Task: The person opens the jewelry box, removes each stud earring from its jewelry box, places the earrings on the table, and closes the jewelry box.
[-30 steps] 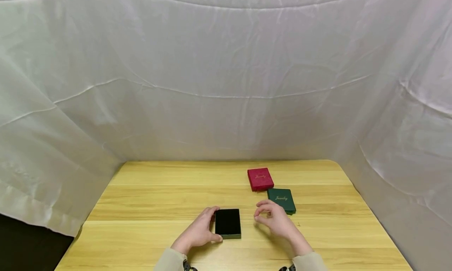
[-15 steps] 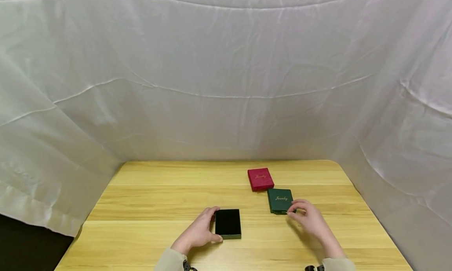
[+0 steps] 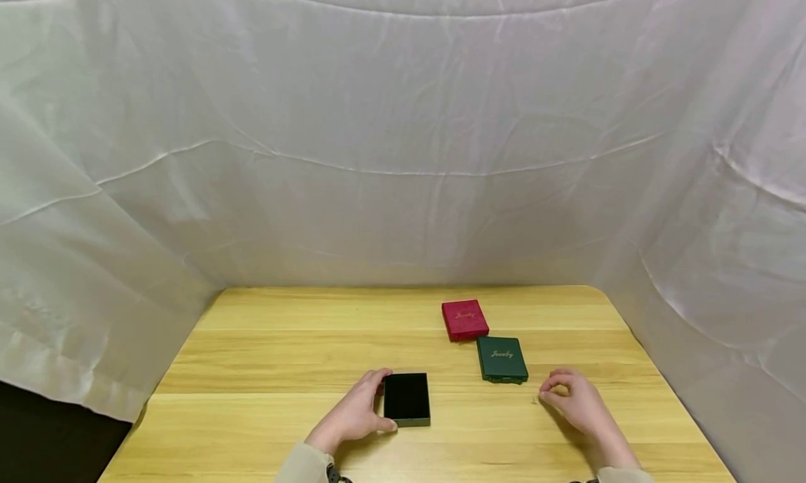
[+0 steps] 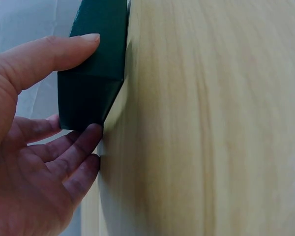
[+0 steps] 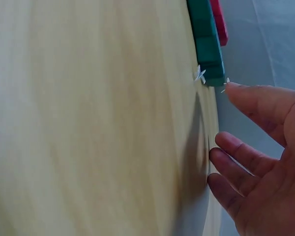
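Behind the wood-grain table (image 3: 271,357) hangs pale, creased cloth (image 3: 403,217).

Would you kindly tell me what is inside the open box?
Inside the open box, a black lining shows, with nothing discernible on it; whatever lies beneath the lining is covered.

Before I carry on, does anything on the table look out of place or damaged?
One thing stands out: a tiny pale piece sits loose on the tabletop beside the right hand, outside the open box, where it could be overlooked. A similar piece shows at that hand's thumb tip. I see no clear damage.
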A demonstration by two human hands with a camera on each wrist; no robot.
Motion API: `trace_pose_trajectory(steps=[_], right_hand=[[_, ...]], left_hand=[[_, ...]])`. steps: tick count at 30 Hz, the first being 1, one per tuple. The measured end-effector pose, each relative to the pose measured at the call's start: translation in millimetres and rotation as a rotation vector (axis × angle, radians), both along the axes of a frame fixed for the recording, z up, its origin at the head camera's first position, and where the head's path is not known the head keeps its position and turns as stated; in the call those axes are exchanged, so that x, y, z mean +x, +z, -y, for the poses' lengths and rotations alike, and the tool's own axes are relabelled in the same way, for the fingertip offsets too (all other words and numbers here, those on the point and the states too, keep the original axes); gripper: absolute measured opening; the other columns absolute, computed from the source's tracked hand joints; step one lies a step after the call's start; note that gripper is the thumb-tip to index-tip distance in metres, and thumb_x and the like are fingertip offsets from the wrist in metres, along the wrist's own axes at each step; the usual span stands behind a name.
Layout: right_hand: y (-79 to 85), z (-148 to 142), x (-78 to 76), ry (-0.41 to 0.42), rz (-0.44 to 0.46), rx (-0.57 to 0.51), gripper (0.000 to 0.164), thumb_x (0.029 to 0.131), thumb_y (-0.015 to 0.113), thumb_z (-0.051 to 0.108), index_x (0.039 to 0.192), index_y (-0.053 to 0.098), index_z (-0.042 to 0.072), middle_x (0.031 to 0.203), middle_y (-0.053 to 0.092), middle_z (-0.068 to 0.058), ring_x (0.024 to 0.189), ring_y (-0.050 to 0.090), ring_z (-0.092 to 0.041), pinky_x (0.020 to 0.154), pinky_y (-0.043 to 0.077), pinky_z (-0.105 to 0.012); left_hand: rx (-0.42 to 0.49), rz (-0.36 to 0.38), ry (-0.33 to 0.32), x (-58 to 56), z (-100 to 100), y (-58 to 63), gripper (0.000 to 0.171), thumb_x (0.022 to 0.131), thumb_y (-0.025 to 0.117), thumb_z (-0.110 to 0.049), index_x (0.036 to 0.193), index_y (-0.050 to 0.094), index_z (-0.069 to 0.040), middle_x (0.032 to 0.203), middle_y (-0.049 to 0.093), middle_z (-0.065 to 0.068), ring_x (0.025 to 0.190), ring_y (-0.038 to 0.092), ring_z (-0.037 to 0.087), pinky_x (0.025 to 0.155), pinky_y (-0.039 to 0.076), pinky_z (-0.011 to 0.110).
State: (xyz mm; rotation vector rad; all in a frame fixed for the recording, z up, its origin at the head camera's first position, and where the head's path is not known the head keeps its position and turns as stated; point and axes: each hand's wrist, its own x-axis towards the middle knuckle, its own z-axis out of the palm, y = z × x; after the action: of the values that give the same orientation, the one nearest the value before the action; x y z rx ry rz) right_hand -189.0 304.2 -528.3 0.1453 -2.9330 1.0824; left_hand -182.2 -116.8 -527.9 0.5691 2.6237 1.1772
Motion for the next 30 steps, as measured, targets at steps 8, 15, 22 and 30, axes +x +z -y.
trace_pose_trajectory(steps=[8, 15, 22, 30], right_hand=[[-3.1, -5.9, -1.2, 0.006, 0.023, 0.049, 0.009, 0.083, 0.075, 0.008, 0.079, 0.070, 0.013, 0.123, 0.057, -0.028, 0.114, 0.051, -0.050, 0.095, 0.042, -0.063], [-3.7, -6.5, -0.9, 0.001, 0.033, 0.048, 0.008, 0.082, 0.077, 0.007, 0.078, 0.071, 0.012, 0.122, 0.058, -0.026, 0.114, 0.052, -0.048, 0.096, 0.041, -0.062], [-5.2, -7.8, 0.1, 0.010, 0.015, 0.055, 0.009, 0.080, 0.078, 0.008, 0.076, 0.072, 0.013, 0.121, 0.059, -0.024, 0.112, 0.053, -0.048, 0.095, 0.042, -0.061], [-7.1, -10.1, -0.2, 0.007, 0.013, 0.059, 0.008, 0.079, 0.079, 0.008, 0.077, 0.073, 0.013, 0.121, 0.060, -0.023, 0.113, 0.054, -0.046, 0.095, 0.043, -0.059]], left_hand=[[-0.004, -0.009, 0.002, -1.5, 0.3, -1.7, 0.091, 0.072, 0.087, -0.020, 0.145, 0.038, 0.001, 0.136, 0.048, 0.015, 0.121, 0.049, 0.034, 0.104, 0.039, 0.056], [-0.013, -0.011, 0.005, -0.9, 1.0, -1.6, 0.091, 0.072, 0.087, -0.021, 0.145, 0.038, 0.001, 0.137, 0.048, 0.014, 0.120, 0.050, 0.032, 0.104, 0.039, 0.055], [-0.011, -0.014, 0.003, -1.0, 0.5, -1.2, 0.091, 0.072, 0.087, -0.020, 0.145, 0.038, 0.002, 0.138, 0.047, 0.016, 0.123, 0.048, 0.035, 0.104, 0.038, 0.056], [-0.022, -0.001, 0.008, -1.8, 1.0, -3.5, 0.091, 0.072, 0.087, -0.021, 0.146, 0.038, 0.001, 0.139, 0.047, 0.015, 0.124, 0.048, 0.034, 0.104, 0.038, 0.055]])
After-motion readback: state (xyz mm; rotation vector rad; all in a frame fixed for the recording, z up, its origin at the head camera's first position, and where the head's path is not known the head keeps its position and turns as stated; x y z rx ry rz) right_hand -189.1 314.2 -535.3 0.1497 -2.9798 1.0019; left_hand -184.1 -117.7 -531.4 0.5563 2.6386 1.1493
